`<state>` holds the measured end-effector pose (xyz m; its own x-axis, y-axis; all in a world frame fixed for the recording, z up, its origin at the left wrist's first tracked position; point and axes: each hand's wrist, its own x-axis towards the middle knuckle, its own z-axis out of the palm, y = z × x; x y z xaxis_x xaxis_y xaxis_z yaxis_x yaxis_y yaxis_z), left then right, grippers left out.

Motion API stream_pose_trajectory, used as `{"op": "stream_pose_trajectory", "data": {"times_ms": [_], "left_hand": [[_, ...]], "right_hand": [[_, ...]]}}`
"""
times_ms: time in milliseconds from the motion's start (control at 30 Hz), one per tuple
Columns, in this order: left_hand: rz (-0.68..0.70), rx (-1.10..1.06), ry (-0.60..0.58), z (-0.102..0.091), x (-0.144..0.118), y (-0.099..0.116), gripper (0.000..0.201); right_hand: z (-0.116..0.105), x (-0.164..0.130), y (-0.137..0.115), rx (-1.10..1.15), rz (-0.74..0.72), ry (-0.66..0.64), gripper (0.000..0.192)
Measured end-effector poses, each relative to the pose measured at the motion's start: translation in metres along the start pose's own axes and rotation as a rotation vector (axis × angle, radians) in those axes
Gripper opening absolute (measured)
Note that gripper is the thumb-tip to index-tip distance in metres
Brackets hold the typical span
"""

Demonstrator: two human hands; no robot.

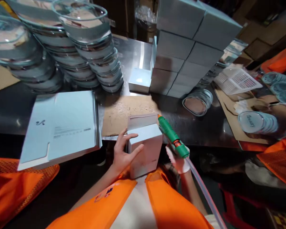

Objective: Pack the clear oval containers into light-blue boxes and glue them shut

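A white box [146,149] stands against my body at the table's edge, its flap [143,121] raised at the far side. My left hand [125,149] grips the box from the left, thumb and a finger over its near and top faces. In my gloved right hand [178,160] is a green hot glue gun [170,132], its orange nozzle at the right end of the flap's edge. A pale line runs along that edge. From the gun's back, a clear glue stick [207,194] trails down to the right. The glove hides most of the right fingers.
Flat printed box blanks [66,124] lie stacked at the left. Behind them rise stacks of clear round containers [85,38]. Cardboard [128,109] covers the table's middle, with stacked white boxes [176,57] beyond. A co-worker's arm [283,111] and a white basket [238,79] are at right.
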<state>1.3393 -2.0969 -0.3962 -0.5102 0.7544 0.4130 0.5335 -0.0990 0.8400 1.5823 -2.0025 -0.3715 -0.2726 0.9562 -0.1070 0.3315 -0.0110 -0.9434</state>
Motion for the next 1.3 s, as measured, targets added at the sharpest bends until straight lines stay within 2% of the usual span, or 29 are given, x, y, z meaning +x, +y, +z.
{"op": "stream_pose_trajectory", "data": {"times_ms": [133, 200, 267, 333, 400, 467, 533, 600, 633, 667, 733, 767, 833, 900, 933, 1000, 1067, 1167, 1233, 1300], "left_hand": [[-0.114, -0.032, 0.000, -0.010, -0.004, -0.012, 0.034], [-0.166, -0.064, -0.017, -0.011, -0.005, -0.013, 0.035], [-0.173, -0.107, -0.028, -0.010, -0.005, -0.012, 0.035], [-0.151, -0.152, -0.021, -0.010, -0.004, -0.010, 0.034], [-0.126, -0.187, -0.020, -0.009, -0.002, -0.008, 0.035], [-0.116, -0.202, -0.042, -0.009, 0.001, -0.007, 0.038], [-0.117, -0.212, -0.076, -0.007, 0.005, -0.007, 0.040], [-0.105, -0.231, -0.104, -0.005, 0.007, -0.006, 0.039], [-0.094, -0.242, -0.119, -0.003, 0.008, -0.006, 0.039], [-0.082, -0.252, -0.137, -0.001, 0.008, -0.006, 0.039], [-0.066, -0.269, -0.172, 0.003, 0.006, -0.007, 0.040], [-0.071, -0.280, -0.178, 0.005, 0.004, -0.008, 0.040], [-0.112, -0.351, -0.149, 0.008, -0.001, -0.010, 0.039], [-0.161, -0.454, -0.091, 0.010, -0.005, -0.014, 0.043], [-0.174, -0.507, -0.067, 0.011, -0.005, -0.017, 0.048], [-0.164, -0.589, -0.054, 0.011, -0.005, -0.022, 0.062], [-0.137, -0.636, -0.077, 0.010, -0.003, -0.026, 0.059], [-0.124, -0.648, -0.119, 0.006, -0.003, -0.030, 0.031], [-0.146, -0.631, -0.129, 0.004, -0.005, -0.031, 0.027], [-0.168, -0.614, -0.131, 0.001, -0.005, -0.028, 0.027]], "right_hand": [[0.001, 0.020, 0.002, 0.112, 0.199, 0.134, 0.043], [0.010, 0.040, 0.002, 0.159, 0.262, 0.112, 0.054], [0.017, 0.063, 0.003, 0.153, 0.312, 0.030, 0.064], [0.015, 0.083, 0.005, 0.049, 0.364, -0.022, 0.070], [0.005, 0.093, 0.005, -0.103, 0.384, 0.000, 0.068], [-0.007, 0.092, 0.001, -0.213, 0.347, 0.108, 0.057], [-0.013, 0.082, -0.008, -0.242, 0.217, 0.275, 0.041], [-0.008, 0.071, -0.018, -0.153, 0.060, 0.329, 0.036], [-0.001, 0.067, -0.022, -0.061, 0.019, 0.264, 0.044], [0.006, 0.065, -0.026, 0.056, 0.024, 0.137, 0.051], [0.022, 0.065, -0.027, 0.292, 0.136, -0.157, 0.054], [0.029, 0.066, -0.025, 0.381, 0.194, -0.250, 0.049], [0.036, 0.068, -0.018, 0.475, 0.219, -0.307, 0.042], [0.034, 0.067, -0.010, 0.486, 0.152, -0.301, 0.045], [0.029, 0.066, -0.008, 0.485, 0.097, -0.328, 0.054], [0.018, 0.061, -0.007, 0.449, -0.066, -0.450, 0.078], [0.007, 0.057, -0.009, 0.333, -0.288, -0.556, 0.084], [0.006, 0.049, -0.016, 0.106, -0.575, -0.549, 0.049], [0.011, 0.045, -0.019, 0.040, -0.652, -0.507, 0.032], [0.014, 0.041, -0.018, 0.019, -0.660, -0.500, 0.023]]}}
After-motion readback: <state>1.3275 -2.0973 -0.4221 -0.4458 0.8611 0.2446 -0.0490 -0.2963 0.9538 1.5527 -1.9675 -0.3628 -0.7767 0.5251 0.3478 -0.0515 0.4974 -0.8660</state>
